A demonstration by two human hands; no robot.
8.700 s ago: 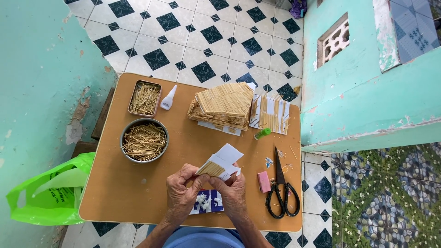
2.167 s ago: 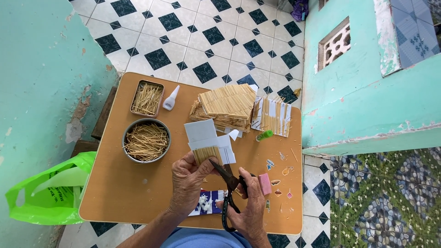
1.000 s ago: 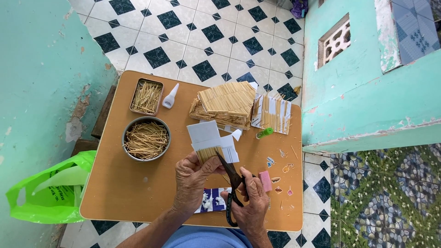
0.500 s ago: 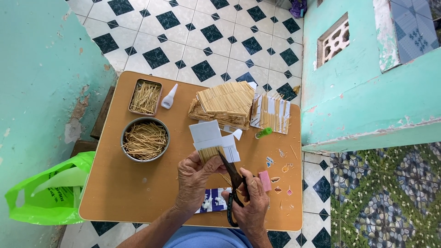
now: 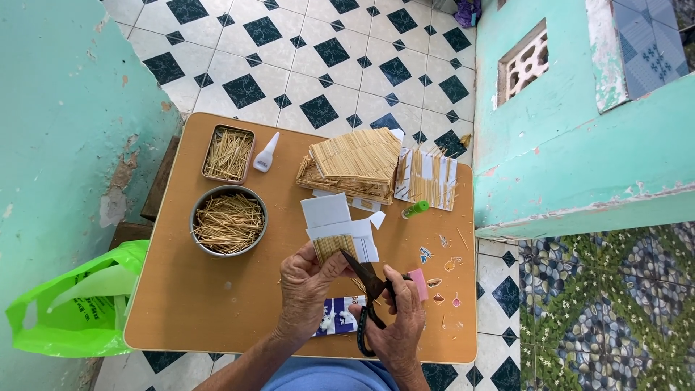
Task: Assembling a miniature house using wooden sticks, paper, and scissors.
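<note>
White card [image 5: 337,226] edged with glued toothpicks sat above the desk [image 5: 188,304], pinched in the left hand [image 5: 308,289]. The right hand's [image 5: 398,326] fingers gripped black scissors [image 5: 367,286], whose blades had crept further into the card than moments earlier.

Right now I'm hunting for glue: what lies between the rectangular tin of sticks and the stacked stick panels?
A small white squeeze bottle lies there on the table, shown in the head view.

I see a round bowl [image 5: 229,220] of sticks; behind it a square tin [image 5: 228,153], beside that a glue bottle [image 5: 266,153].
</note>
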